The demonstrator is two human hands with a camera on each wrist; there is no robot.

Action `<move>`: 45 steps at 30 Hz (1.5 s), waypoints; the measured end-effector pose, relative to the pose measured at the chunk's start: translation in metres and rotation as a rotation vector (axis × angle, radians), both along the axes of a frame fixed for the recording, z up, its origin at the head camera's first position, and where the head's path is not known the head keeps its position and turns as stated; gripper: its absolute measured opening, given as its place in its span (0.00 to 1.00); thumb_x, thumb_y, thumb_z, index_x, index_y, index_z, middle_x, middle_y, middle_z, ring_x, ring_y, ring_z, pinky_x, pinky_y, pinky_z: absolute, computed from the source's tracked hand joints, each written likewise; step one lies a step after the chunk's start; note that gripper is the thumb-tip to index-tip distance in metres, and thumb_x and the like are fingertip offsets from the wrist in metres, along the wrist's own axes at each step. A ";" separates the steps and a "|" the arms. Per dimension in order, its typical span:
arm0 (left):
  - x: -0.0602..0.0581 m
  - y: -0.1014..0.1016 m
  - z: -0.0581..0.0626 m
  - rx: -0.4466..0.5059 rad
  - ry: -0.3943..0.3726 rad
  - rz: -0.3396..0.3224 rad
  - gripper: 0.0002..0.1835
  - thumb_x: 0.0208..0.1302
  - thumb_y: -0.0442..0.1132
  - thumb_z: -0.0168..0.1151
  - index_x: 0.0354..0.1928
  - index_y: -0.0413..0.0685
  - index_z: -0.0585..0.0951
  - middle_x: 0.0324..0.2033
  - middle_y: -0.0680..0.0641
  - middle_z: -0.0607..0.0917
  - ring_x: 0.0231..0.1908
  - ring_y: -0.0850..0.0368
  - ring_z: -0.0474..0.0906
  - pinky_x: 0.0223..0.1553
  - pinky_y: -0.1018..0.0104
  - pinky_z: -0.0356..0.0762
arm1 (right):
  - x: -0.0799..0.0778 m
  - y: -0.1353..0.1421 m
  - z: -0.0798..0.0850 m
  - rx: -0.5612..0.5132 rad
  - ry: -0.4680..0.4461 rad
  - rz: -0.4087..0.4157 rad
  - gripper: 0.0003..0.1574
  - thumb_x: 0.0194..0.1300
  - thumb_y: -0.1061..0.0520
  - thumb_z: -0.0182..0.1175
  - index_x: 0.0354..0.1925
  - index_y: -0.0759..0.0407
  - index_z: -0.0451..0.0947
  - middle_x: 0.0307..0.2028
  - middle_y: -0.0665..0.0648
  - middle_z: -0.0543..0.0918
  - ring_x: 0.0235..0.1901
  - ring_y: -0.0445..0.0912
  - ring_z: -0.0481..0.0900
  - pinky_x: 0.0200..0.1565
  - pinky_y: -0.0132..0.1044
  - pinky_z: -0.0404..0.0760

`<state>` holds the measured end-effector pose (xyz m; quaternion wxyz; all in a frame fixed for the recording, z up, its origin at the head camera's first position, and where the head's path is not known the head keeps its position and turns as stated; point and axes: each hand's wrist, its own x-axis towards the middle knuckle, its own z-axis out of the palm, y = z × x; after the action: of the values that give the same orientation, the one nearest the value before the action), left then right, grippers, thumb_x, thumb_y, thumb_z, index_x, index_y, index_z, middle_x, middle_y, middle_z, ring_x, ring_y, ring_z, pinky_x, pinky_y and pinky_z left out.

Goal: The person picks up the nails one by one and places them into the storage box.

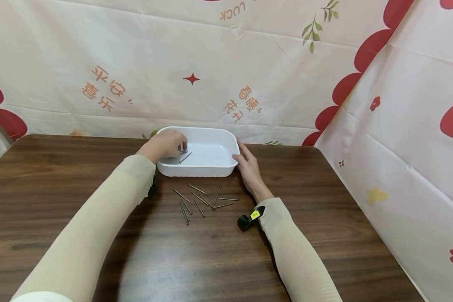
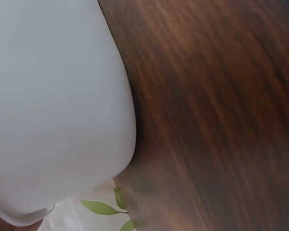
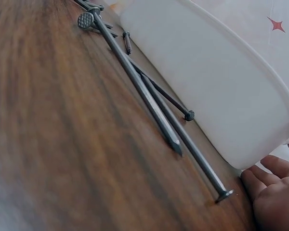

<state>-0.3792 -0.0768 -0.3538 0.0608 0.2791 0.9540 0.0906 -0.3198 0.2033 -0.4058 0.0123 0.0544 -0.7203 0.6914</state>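
Observation:
A white rectangular tray point(image 1: 198, 171) stands at the back of the table. My left hand point(image 1: 167, 144) reaches over its left end, fingers curled down inside and pinching a nail, which they partly hide. Another nail point(image 1: 186, 157) lies on the tray floor beside the fingertips. At the right end my right hand point(image 1: 248, 165) grips the tray, its thumb at the rim and its fingers along the outer wall. Several loose steel nails point(image 1: 199, 201) lie scattered in front of the tray. Only the tray's outside shows in the left wrist view; the left hand is hidden there.
The dark wood table point(image 1: 166, 260) carries everything. A patterned white cloth point(image 1: 166, 54) hangs behind it and along the right side. In the right wrist view, crossed nails point(image 3: 149, 106) lie close to the tray's wall.

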 end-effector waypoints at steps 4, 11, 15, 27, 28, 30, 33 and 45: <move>0.000 -0.002 -0.001 0.005 0.002 -0.012 0.09 0.63 0.32 0.60 0.43 0.44 0.85 0.36 0.45 0.86 0.37 0.51 0.77 0.44 0.57 0.77 | 0.001 0.000 -0.003 -0.007 0.005 0.001 0.37 0.74 0.61 0.49 0.78 0.46 0.58 0.74 0.60 0.67 0.69 0.56 0.71 0.67 0.48 0.73; 0.005 -0.002 0.015 0.081 0.020 0.022 0.14 0.66 0.37 0.58 0.52 0.45 0.84 0.46 0.44 0.85 0.45 0.49 0.79 0.50 0.53 0.78 | 0.002 0.002 -0.006 0.013 0.007 -0.011 0.37 0.74 0.60 0.50 0.77 0.44 0.59 0.71 0.61 0.71 0.66 0.55 0.74 0.52 0.28 0.78; 0.015 -0.002 0.034 0.140 0.103 0.004 0.16 0.66 0.38 0.58 0.52 0.43 0.84 0.50 0.43 0.85 0.51 0.46 0.81 0.55 0.50 0.78 | 0.002 0.004 -0.003 0.007 0.012 -0.007 0.37 0.75 0.59 0.50 0.78 0.45 0.58 0.72 0.61 0.70 0.66 0.55 0.73 0.50 0.26 0.78; 0.074 0.006 0.063 0.153 0.191 -0.063 0.14 0.66 0.44 0.61 0.50 0.50 0.86 0.49 0.47 0.86 0.47 0.50 0.82 0.48 0.51 0.80 | -0.001 0.004 -0.003 0.017 0.010 -0.009 0.38 0.74 0.60 0.50 0.78 0.47 0.57 0.72 0.63 0.70 0.64 0.53 0.74 0.50 0.25 0.79; 0.078 0.005 0.065 0.164 0.192 -0.063 0.14 0.66 0.43 0.61 0.50 0.50 0.86 0.49 0.47 0.86 0.47 0.50 0.82 0.48 0.51 0.80 | -0.001 0.004 -0.003 0.015 0.010 -0.007 0.38 0.74 0.60 0.50 0.78 0.47 0.57 0.72 0.63 0.70 0.64 0.53 0.74 0.50 0.25 0.79; 0.086 0.002 0.067 0.192 0.188 -0.062 0.14 0.66 0.42 0.61 0.50 0.50 0.86 0.48 0.48 0.86 0.48 0.50 0.82 0.49 0.52 0.80 | -0.002 0.003 -0.003 0.015 0.011 -0.004 0.38 0.74 0.60 0.50 0.78 0.47 0.57 0.71 0.63 0.70 0.64 0.52 0.74 0.50 0.25 0.79; 0.097 -0.003 0.067 0.258 0.166 -0.100 0.13 0.67 0.39 0.61 0.50 0.47 0.86 0.48 0.47 0.87 0.48 0.50 0.83 0.50 0.52 0.80 | -0.002 0.002 -0.004 0.013 0.010 -0.004 0.38 0.75 0.60 0.50 0.78 0.46 0.57 0.71 0.63 0.71 0.64 0.52 0.74 0.50 0.25 0.79; 0.127 -0.014 0.045 0.419 0.115 -0.275 0.11 0.62 0.32 0.64 0.46 0.46 0.86 0.44 0.46 0.88 0.47 0.51 0.83 0.53 0.54 0.80 | -0.003 0.002 -0.003 0.023 0.011 -0.004 0.38 0.75 0.59 0.50 0.78 0.46 0.57 0.70 0.64 0.71 0.60 0.47 0.76 0.49 0.25 0.79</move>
<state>-0.2526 -0.0913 -0.3090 -0.0411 0.4173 0.8695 0.2612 -0.3226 0.2058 -0.4091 0.0169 0.0570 -0.7282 0.6828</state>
